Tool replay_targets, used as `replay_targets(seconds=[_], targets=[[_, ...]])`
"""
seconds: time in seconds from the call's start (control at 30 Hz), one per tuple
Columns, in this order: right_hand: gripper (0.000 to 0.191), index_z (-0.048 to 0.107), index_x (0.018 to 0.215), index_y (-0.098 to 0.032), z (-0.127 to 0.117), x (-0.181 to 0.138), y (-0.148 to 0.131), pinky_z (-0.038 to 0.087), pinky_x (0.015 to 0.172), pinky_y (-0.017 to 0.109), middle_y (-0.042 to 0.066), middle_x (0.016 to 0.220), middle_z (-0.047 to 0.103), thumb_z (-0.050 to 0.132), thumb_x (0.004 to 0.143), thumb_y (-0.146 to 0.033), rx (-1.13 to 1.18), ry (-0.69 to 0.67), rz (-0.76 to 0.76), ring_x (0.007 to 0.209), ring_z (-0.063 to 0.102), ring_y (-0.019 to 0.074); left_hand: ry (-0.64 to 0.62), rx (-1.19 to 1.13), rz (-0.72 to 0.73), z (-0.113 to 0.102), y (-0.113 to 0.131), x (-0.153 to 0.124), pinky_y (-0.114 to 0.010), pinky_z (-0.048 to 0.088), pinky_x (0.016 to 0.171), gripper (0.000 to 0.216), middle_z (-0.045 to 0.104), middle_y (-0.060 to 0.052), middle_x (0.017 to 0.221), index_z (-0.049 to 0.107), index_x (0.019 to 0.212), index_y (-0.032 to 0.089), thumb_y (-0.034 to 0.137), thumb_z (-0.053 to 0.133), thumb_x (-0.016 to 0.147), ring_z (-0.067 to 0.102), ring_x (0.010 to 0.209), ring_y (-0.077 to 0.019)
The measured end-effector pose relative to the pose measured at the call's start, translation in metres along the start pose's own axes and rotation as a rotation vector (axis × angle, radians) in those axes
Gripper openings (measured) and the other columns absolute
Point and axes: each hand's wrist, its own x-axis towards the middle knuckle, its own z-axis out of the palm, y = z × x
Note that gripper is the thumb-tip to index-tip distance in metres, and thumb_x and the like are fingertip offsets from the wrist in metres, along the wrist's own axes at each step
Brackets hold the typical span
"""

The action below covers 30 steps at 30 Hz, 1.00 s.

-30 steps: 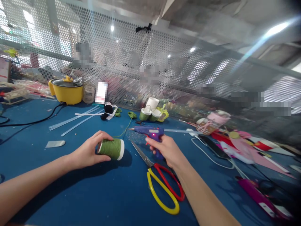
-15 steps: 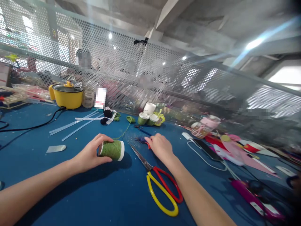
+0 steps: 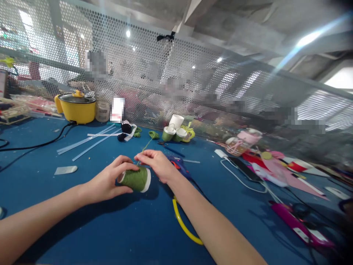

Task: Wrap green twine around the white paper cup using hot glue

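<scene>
My left hand [image 3: 109,180] is wrapped round a green-yarn-covered cup [image 3: 135,179] lying on its side on the blue table [image 3: 110,228]. Just above the cup, my right hand [image 3: 156,164] pinches a thin green yarn strand [image 3: 145,145] that runs back toward the far green yarn. A purple glue gun [image 3: 178,163] lies flat on the table behind my right wrist. My right forearm covers most of the scissors; only their yellow handle [image 3: 183,226] shows.
A yellow pot [image 3: 75,107] with a black cord stands at the back left, clear glue sticks [image 3: 88,141] beside it. Green-wrapped cups [image 3: 175,133] sit by the mesh screen. A phone with white cable [image 3: 244,167], pink paper pieces and a magenta tool [image 3: 302,224] lie right.
My right hand set the glue gun down on the table, then moved left to the cup and pinched the yarn strand. My left hand stayed on the cup.
</scene>
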Motion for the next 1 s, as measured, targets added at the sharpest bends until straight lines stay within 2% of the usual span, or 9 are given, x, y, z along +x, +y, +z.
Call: replay_targets(seconds=[0.13,0.23,0.37,0.5,0.7,1.0], targets=[[0.024,0.059,0.066,-0.015,-0.013,-0.005,-0.007,0.038,0.062,0.023,-0.001,0.067,0.060,0.064,0.068,-0.039,0.004,0.122,-0.062,0.062,0.050,0.0086,0.028,-0.149,-0.148,0.000,0.001,0.001,-0.037,0.046,0.085,0.049,0.048,-0.008,0.110,0.044,0.117,0.022,0.028,0.065,0.073,0.053,0.100,-0.0225],[0.025,0.056,0.065,-0.016,-0.019,-0.009,-0.009,0.037,0.059,0.024,-0.001,0.064,0.058,0.063,0.069,-0.040,-0.005,0.198,-0.109,0.058,0.048,0.0085,0.005,-0.253,-0.279,0.001,0.002,0.000,-0.036,0.049,0.078,0.050,0.052,-0.006,0.103,0.045,0.115,0.020,0.033,0.066,0.071,0.056,0.089,-0.0207],[0.026,0.053,0.063,-0.017,-0.023,-0.010,-0.007,0.037,0.058,0.025,-0.001,0.062,0.056,0.059,0.071,-0.040,-0.086,0.244,-0.157,0.056,0.046,0.0091,-0.036,-0.331,-0.343,0.002,0.006,0.001,-0.033,0.050,0.074,0.048,0.054,-0.004,0.098,0.047,0.109,0.019,0.033,0.067,0.069,0.057,0.083,-0.0179],[0.026,0.052,0.061,-0.017,-0.025,-0.007,-0.003,0.037,0.058,0.025,-0.002,0.060,0.053,0.057,0.072,-0.039,-0.161,0.250,-0.184,0.055,0.045,0.0092,-0.085,-0.331,-0.324,0.001,0.009,0.001,-0.030,0.051,0.073,0.046,0.053,-0.003,0.099,0.048,0.109,0.021,0.032,0.068,0.069,0.057,0.084,-0.0171],[0.028,0.050,0.060,-0.018,-0.024,-0.008,-0.002,0.037,0.059,0.025,-0.002,0.060,0.054,0.054,0.075,-0.041,-0.282,0.215,-0.226,0.057,0.047,0.0106,-0.104,-0.216,-0.214,-0.001,0.011,0.000,-0.029,0.050,0.073,0.046,0.053,-0.004,0.102,0.049,0.111,0.023,0.031,0.068,0.070,0.056,0.088,-0.0190],[0.028,0.051,0.060,-0.018,-0.020,-0.011,0.000,0.037,0.058,0.025,0.000,0.062,0.058,0.053,0.077,-0.039,-0.366,0.166,-0.157,0.056,0.047,0.0110,-0.030,-0.157,-0.065,-0.002,0.012,0.000,-0.033,0.048,0.082,0.047,0.051,-0.008,0.108,0.049,0.112,0.022,0.031,0.070,0.070,0.052,0.100,-0.0227]])
